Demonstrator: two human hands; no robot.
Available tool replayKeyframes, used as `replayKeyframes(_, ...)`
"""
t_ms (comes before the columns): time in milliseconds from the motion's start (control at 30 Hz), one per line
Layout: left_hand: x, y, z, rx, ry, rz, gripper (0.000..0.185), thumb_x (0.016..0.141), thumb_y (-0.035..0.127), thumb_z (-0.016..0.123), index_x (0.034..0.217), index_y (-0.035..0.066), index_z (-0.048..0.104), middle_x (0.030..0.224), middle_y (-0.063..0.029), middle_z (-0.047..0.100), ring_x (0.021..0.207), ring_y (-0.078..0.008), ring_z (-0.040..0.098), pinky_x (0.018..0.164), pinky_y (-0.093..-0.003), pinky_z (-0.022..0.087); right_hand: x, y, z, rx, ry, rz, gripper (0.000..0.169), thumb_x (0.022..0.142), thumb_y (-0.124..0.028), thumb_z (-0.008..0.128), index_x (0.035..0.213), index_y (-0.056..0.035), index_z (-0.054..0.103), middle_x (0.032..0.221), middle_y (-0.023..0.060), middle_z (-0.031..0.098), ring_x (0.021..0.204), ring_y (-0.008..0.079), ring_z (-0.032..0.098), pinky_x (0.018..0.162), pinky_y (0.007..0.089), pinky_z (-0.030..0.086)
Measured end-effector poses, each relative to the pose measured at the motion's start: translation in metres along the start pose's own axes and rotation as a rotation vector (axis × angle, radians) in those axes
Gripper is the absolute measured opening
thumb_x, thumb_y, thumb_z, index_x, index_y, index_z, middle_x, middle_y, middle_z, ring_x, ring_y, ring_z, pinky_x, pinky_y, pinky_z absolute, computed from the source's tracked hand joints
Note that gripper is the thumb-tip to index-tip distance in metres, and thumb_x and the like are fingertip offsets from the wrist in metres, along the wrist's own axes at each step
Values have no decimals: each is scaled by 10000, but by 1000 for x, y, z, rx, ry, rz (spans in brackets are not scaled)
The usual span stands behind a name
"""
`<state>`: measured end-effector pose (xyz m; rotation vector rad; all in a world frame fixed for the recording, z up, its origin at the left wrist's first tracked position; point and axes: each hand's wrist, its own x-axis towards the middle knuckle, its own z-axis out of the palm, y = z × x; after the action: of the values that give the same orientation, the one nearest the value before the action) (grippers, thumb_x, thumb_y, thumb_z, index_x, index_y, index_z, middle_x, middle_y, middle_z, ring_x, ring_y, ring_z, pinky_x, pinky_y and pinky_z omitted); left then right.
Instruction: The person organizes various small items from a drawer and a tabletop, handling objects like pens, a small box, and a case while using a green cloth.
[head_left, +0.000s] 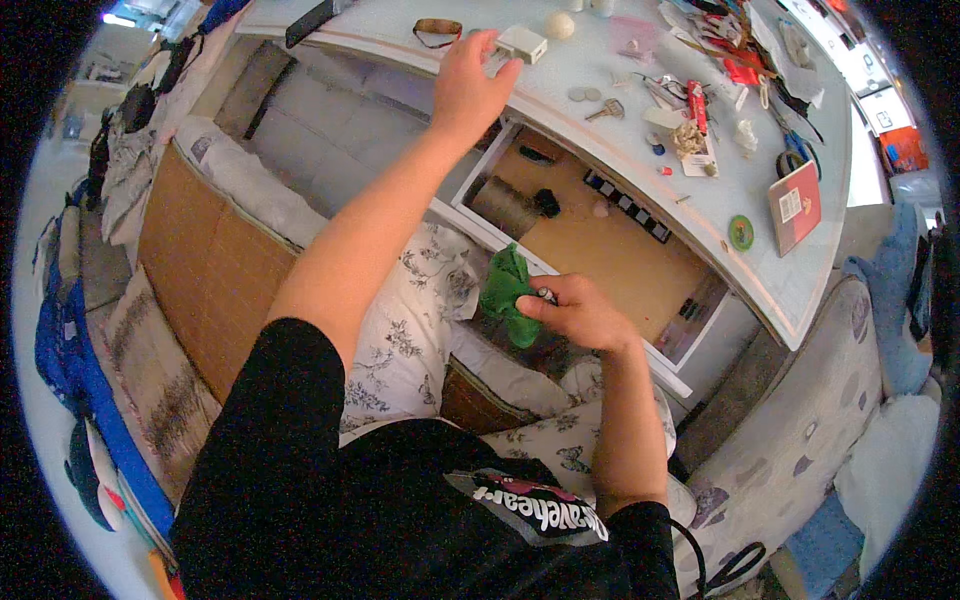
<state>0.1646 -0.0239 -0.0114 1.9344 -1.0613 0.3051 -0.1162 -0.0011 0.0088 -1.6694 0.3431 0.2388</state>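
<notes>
My left hand (472, 90) reaches over the near edge of the glass-topped table (570, 67), its thumb and fingers spread beside a white plug-in charger (523, 45). Whether the fingertips touch the charger cannot be told. A pale ball (560, 25) lies just right of the charger, and a brown item with a dark strap (437, 30) lies to its left. My right hand (574, 309) is closed on a crumpled green plastic bag (508, 296), held in front of the open drawer (480, 217); a small metallic item (547, 295) shows at its fingers.
The drawer holds a dark checkered strip (628, 204) and small dark items. On the table's right are keys (606, 110), a red tube (697, 107), scissors (795, 154), a green round item (741, 232), a red booklet (796, 208) and clutter. Patterned cushions (409, 330) lie below.
</notes>
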Motion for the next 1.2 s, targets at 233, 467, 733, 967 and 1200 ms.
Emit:
replayKeyframes(233,29,16,28,304,-232,-37,592,688,325,721,1131,14,483,1072,-194,562,1043,-352,482,896,-423,374,-14,2,-4,28,73,-103,341,863,-339,582,789,-7,560,591,153,501,544,199,463,535,377,391)
replayKeyframes(467,10,26,-23,-1328,-219,-682,448,819,233,586,1186,8,460,1113,-215,540,992,-320,531,864,-367,454,-24,-5,-10,-4,70,-149,324,877,-342,574,879,-19,597,554,62,456,539,136,406,498,318,362)
replayKeyframes(733,-61,57,-76,-1690,-474,-1042,452,875,293,479,1220,2,451,1191,-271,494,998,-336,538,850,-394,462,-16,-2,1,-116,7,-224,359,877,-349,569,846,8,567,594,140,453,571,166,412,535,351,377)
replayKeyframes(967,-103,33,-44,-1427,-605,-1248,363,865,180,581,1161,-2,477,1085,-202,558,871,-280,562,707,-320,498,-22,-7,9,-185,-7,-324,404,865,-356,560,739,26,524,607,190,464,566,273,421,562,389,379)
replayKeyframes(1200,-125,-16,26,-1057,-716,-1318,279,888,112,546,1116,-24,461,1023,-181,556,880,-290,591,621,-294,516,-40,-6,0,-115,26,-372,385,853,-349,562,753,23,566,630,202,526,593,329,508,590,415,399)
